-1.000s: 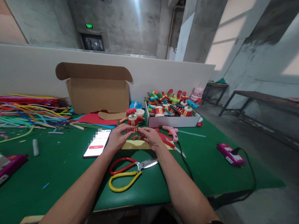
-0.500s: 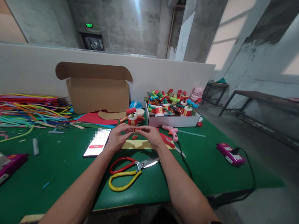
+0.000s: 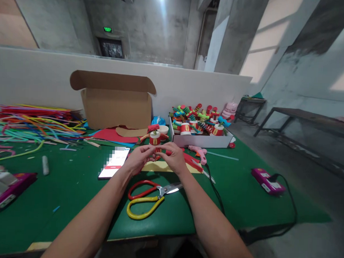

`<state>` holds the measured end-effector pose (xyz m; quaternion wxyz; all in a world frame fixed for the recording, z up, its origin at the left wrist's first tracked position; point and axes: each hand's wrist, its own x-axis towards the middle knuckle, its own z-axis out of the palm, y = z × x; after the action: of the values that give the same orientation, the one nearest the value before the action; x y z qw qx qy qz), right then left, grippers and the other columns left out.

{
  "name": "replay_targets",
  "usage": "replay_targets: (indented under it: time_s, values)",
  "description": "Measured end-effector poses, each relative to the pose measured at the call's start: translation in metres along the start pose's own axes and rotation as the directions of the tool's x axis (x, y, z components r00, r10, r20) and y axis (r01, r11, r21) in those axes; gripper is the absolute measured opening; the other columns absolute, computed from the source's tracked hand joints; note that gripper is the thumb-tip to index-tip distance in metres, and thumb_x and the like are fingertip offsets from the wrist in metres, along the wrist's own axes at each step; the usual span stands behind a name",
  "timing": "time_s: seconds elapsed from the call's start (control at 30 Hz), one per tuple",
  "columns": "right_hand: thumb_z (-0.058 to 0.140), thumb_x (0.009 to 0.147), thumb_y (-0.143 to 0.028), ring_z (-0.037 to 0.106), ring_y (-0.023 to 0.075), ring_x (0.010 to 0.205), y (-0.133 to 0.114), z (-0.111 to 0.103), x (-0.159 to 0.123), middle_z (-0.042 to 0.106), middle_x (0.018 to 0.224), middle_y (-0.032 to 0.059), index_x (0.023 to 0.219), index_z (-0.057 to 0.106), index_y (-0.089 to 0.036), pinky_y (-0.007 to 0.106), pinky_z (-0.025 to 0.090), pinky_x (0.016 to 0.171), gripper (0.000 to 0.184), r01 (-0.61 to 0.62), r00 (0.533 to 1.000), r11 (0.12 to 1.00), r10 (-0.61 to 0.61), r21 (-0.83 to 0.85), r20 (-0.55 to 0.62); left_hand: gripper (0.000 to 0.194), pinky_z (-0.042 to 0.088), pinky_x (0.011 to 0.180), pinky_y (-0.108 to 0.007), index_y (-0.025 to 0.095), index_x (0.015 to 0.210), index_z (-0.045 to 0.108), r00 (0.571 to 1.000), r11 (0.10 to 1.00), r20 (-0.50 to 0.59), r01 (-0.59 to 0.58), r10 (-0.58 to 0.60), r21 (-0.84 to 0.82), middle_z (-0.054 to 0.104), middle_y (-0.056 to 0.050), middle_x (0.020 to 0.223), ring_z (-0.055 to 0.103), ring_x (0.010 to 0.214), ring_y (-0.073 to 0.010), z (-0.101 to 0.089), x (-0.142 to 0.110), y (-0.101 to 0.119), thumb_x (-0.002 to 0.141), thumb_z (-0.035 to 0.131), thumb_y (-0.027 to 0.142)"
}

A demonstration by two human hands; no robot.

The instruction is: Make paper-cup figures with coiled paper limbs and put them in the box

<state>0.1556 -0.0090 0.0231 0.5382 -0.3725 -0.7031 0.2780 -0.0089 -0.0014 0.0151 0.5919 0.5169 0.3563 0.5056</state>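
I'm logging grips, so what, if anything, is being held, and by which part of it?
A small red-and-yellow piece shows between the left hand and right hand, but the fingers hide whether either grips it, and by which part.

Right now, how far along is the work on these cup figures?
Looking done: the boxed cup figures in the white box. In hand: the left hand and right hand meet near a small striped coil; whether they grip it is hidden. Remaining, probably: finishing the standing cup figure beyond them, which already has striped arms and a red top piece.
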Motion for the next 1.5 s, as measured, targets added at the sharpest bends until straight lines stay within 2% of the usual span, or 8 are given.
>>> replay_targets:
  time_s: [0.27, 0.4, 0.5, 0.67, 0.9, 1.13, 1.33, 1.5]
  values:
    - [0.081, 0.064, -0.031, 0.060, 0.0170, 0.089, 0.005, -0.001, 0.003, 0.068, 0.093, 0.0025, 0.100, 0.074, -0.027, 0.031, 0.046, 0.088, 0.037, -0.174, 0.985, 0.961, 0.168, 0.215, 0.044, 0.040, 0.044, 0.056, -0.025, 0.014, 0.071, 0.071, 0.994, 1.000, -0.112, -0.013, 0.015, 0.026, 0.064, -0.001, 0.060, 0.054, 0.055, -0.0105, -0.001, -0.001, 0.006, 0.054, 0.084, 0.047]
    - [0.076, 0.065, -0.055, 0.061, 0.0125, 0.071, 0.011, 0.000, 0.004, 0.069, 0.084, 0.0037, 0.095, 0.072, -0.020, 0.027, 0.049, 0.074, 0.047, -0.518, 0.852, 0.731, 0.490, 0.443, 0.187, 0.038, 0.046, 0.058, -0.026, 0.016, 0.075, 0.072, 0.981, 0.972, -0.144, -0.094, 0.126, 0.214, 0.069, -0.004, 0.066, 0.058, 0.059, -0.0144, 0.001, -0.004, 0.010, 0.056, 0.082, 0.047]
    - [0.073, 0.065, -0.062, 0.062, 0.0121, 0.066, 0.012, 0.003, 0.002, 0.069, 0.075, 0.0049, 0.082, 0.072, -0.016, 0.027, 0.049, 0.072, 0.049, -0.614, 0.783, 0.611, 0.554, 0.500, 0.283, 0.031, 0.049, 0.062, -0.028, 0.017, 0.075, 0.072, 0.967, 0.914, -0.089, -0.191, 0.237, 0.359, 0.072, -0.005, 0.071, 0.062, 0.066, -0.0171, 0.003, -0.005, 0.011, 0.061, 0.078, 0.044]
    - [0.087, 0.048, -0.049, 0.063, 0.0123, 0.068, 0.008, 0.003, -0.001, 0.068, 0.069, -0.0001, 0.072, 0.072, -0.017, 0.028, 0.050, 0.076, 0.043, -0.593, 0.799, 0.606, 0.528, 0.531, 0.290, 0.020, 0.050, 0.064, -0.027, 0.020, 0.073, 0.072, 0.931, 0.805, -0.010, -0.309, 0.364, 0.507, 0.072, -0.002, 0.072, 0.063, 0.068, -0.0172, 0.003, -0.005, 0.012, 0.067, 0.072, 0.039]
    - [0.088, 0.043, -0.042, 0.063, 0.0130, 0.070, 0.004, -0.002, 0.002, 0.071, 0.073, 0.0008, 0.073, 0.074, -0.017, 0.029, 0.049, 0.078, 0.041, -0.556, 0.822, 0.630, 0.510, 0.542, 0.252, 0.020, 0.049, 0.062, -0.027, 0.018, 0.075, 0.072, 0.938, 0.815, -0.040, -0.277, 0.344, 0.509, 0.070, -0.003, 0.069, 0.062, 0.065, -0.0165, 0.003, -0.007, 0.016, 0.067, 0.073, 0.036]
    - [0.082, 0.056, -0.033, 0.065, 0.0162, 0.081, 0.001, -0.006, 0.003, 0.074, 0.083, 0.0024, 0.080, 0.075, -0.020, 0.030, 0.050, 0.080, 0.028, -0.388, 0.917, 0.810, 0.384, 0.439, 0.102, 0.048, 0.051, 0.068, -0.028, 0.015, 0.097, 0.068, 0.981, 0.962, -0.073, -0.160, 0.180, 0.221, 0.070, -0.004, 0.080, 0.062, 0.072, -0.0151, -0.001, -0.003, 0.013, 0.063, 0.078, 0.046]
    - [0.080, 0.058, -0.032, 0.066, 0.0192, 0.082, 0.005, 0.002, 0.003, 0.074, 0.083, 0.0026, 0.083, 0.075, -0.021, 0.033, 0.051, 0.081, 0.028, -0.305, 0.951, 0.871, 0.298, 0.384, 0.081, 0.043, 0.046, 0.056, -0.022, 0.014, 0.079, 0.066, 1.000, 1.000, -0.014, 0.012, -0.012, 0.008, 0.062, 0.000, 0.066, 0.055, 0.058, -0.0092, 0.003, -0.002, 0.004, 0.064, 0.077, 0.053]
    - [0.081, 0.057, -0.030, 0.065, 0.0175, 0.077, 0.012, 0.004, 0.003, 0.072, 0.078, 0.0013, 0.082, 0.076, -0.021, 0.032, 0.051, 0.079, 0.028, -0.296, 0.955, 0.891, 0.273, 0.345, 0.114, 0.034, 0.041, 0.053, -0.021, 0.014, 0.071, 0.066, 1.000, 1.000, 0.011, 0.010, -0.010, 0.002, 0.058, 0.003, 0.057, 0.051, 0.052, -0.0079, 0.003, -0.004, 0.006, 0.059, 0.083, 0.042]
